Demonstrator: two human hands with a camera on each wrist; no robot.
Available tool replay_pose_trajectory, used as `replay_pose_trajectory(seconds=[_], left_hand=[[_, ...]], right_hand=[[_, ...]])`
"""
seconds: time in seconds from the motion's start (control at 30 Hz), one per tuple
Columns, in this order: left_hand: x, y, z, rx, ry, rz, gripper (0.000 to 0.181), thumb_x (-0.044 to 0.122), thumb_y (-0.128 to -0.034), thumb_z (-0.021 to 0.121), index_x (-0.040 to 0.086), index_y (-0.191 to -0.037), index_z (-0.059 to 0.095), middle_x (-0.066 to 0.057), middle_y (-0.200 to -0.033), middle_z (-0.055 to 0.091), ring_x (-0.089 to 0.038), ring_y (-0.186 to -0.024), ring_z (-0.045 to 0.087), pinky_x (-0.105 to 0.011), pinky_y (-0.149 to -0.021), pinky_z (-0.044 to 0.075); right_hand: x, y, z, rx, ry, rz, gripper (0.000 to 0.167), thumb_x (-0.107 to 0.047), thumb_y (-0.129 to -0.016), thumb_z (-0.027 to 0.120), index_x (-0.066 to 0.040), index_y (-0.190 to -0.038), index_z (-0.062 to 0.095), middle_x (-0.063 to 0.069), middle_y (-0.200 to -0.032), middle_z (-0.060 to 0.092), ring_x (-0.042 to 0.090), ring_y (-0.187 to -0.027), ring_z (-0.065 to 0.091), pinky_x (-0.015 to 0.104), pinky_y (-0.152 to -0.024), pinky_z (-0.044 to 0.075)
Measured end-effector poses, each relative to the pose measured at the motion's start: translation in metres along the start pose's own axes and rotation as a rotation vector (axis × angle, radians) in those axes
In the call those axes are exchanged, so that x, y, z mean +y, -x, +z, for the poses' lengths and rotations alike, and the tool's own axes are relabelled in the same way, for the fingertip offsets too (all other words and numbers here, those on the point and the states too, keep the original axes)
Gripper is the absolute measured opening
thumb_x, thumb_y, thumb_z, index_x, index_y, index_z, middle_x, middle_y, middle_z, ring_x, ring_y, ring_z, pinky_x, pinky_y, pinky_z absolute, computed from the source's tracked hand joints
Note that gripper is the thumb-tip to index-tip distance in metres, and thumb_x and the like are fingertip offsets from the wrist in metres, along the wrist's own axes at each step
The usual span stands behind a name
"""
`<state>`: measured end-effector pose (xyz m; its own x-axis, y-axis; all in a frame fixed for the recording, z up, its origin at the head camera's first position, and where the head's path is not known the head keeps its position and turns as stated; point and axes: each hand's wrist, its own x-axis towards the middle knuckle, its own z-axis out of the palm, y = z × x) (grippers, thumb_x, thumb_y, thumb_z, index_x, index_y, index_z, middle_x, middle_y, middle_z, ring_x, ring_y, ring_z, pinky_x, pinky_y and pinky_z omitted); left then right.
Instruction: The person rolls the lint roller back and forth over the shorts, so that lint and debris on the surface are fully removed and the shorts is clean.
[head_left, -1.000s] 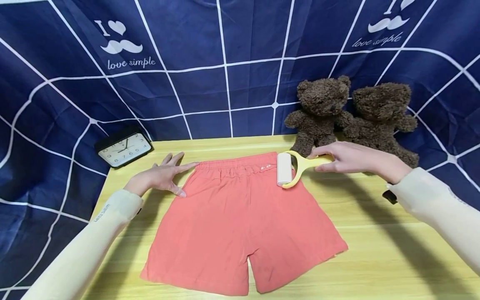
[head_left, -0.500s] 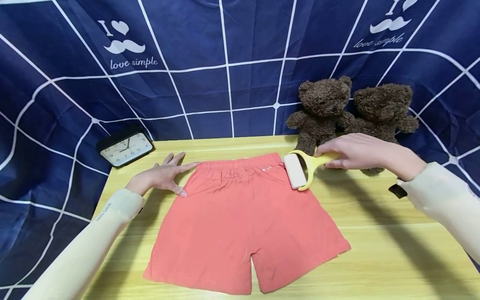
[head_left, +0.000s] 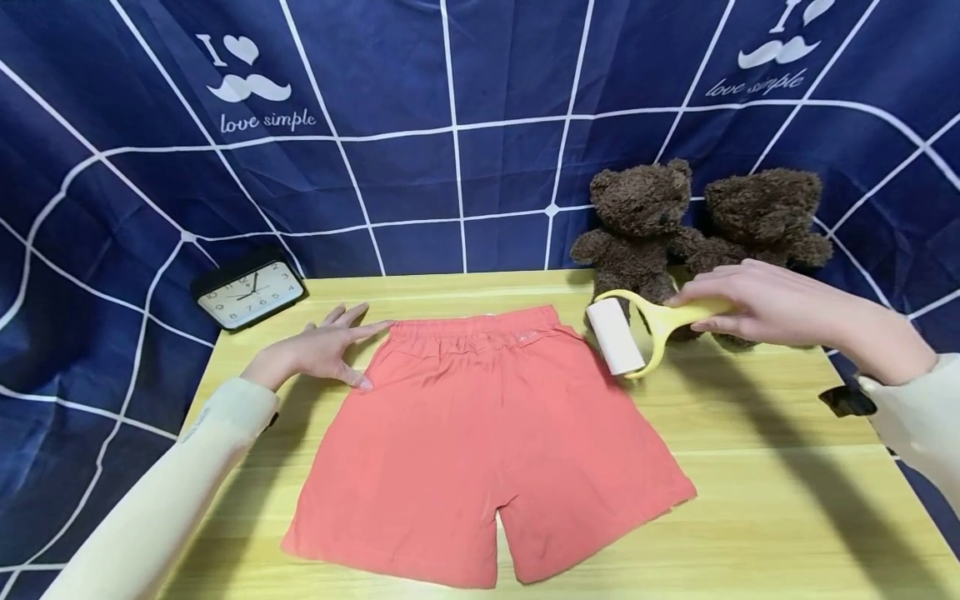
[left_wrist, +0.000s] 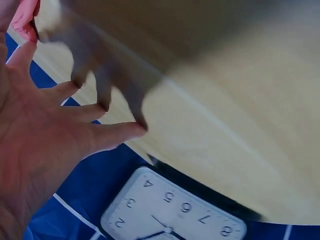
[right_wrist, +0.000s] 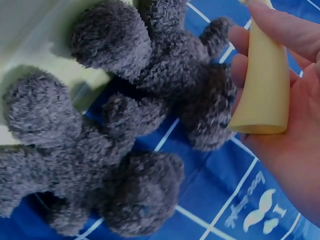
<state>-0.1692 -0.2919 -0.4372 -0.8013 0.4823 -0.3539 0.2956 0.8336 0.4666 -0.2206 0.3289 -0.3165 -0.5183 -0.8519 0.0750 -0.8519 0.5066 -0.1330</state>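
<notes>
Coral shorts (head_left: 480,433) lie spread flat, waistband toward the back. In the head view the left hand (head_left: 322,350) rests with fingers spread at the waistband's left corner, thumb and index finger touching the cloth; the left wrist view shows this hand (left_wrist: 55,120) with straight fingers on the wood. My right hand (head_left: 787,308) grips the yellow handle of a roller, whose pale cylinder (head_left: 616,337) is at the right edge of the shorts near the waistband. Whether it touches them I cannot tell. The handle's end (right_wrist: 265,90) shows within the right hand (right_wrist: 295,100) in the right wrist view.
Two brown teddy bears (head_left: 637,217) sit at the back right, close behind the right hand. A black-framed clock (head_left: 250,292) stands at the back left beyond the left hand. Blue cloth (head_left: 405,183) with white lines hangs behind the wooden table (head_left: 750,500).
My right hand has moved right with the roller, from over the shorts near the waistband to their right edge, and the cylinder has tilted. The left hand has stayed at the left corner.
</notes>
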Motion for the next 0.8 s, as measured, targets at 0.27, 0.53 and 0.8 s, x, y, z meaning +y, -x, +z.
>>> replay_pose_trajectory(seconds=[0.27, 0.53, 0.8], left_hand=[[-0.002, 0.05, 0.022, 0.095, 0.055, 0.041, 0.12, 0.06, -0.0839, 0.091, 0.016, -0.175, 0.026, -0.032, -0.175, 0.016, -0.061, -0.158, 0.01, -0.089, -0.111, 0.01], [-0.005, 0.089, 0.041, 0.149, -0.038, 0.181, 0.132, 0.064, -0.0682, 0.097, 0.025, -0.174, 0.029, -0.035, -0.172, 0.021, -0.065, -0.152, 0.023, -0.093, -0.102, 0.022], [-0.009, 0.086, 0.047, 0.18, -0.119, 0.228, 0.141, 0.074, -0.063, 0.092, 0.024, -0.175, 0.024, -0.034, -0.172, 0.02, -0.067, -0.151, 0.023, -0.092, -0.103, 0.024]], right_hand=[[-0.013, 0.017, 0.005, 0.039, -0.218, 0.119, 0.054, -0.002, -0.091, 0.088, -0.028, -0.136, 0.074, -0.018, -0.102, 0.067, -0.002, -0.063, 0.052, 0.02, -0.057, 0.042], [-0.051, 0.013, 0.026, 0.186, -0.196, 0.239, 0.051, -0.01, -0.089, 0.092, -0.031, -0.132, 0.077, -0.015, -0.112, 0.076, 0.0, -0.067, 0.059, 0.028, -0.061, 0.051], [-0.099, -0.01, 0.053, 0.288, -0.215, 0.302, 0.047, -0.018, -0.092, 0.091, -0.031, -0.135, 0.076, -0.014, -0.113, 0.076, 0.001, -0.063, 0.054, 0.033, -0.065, 0.051]])
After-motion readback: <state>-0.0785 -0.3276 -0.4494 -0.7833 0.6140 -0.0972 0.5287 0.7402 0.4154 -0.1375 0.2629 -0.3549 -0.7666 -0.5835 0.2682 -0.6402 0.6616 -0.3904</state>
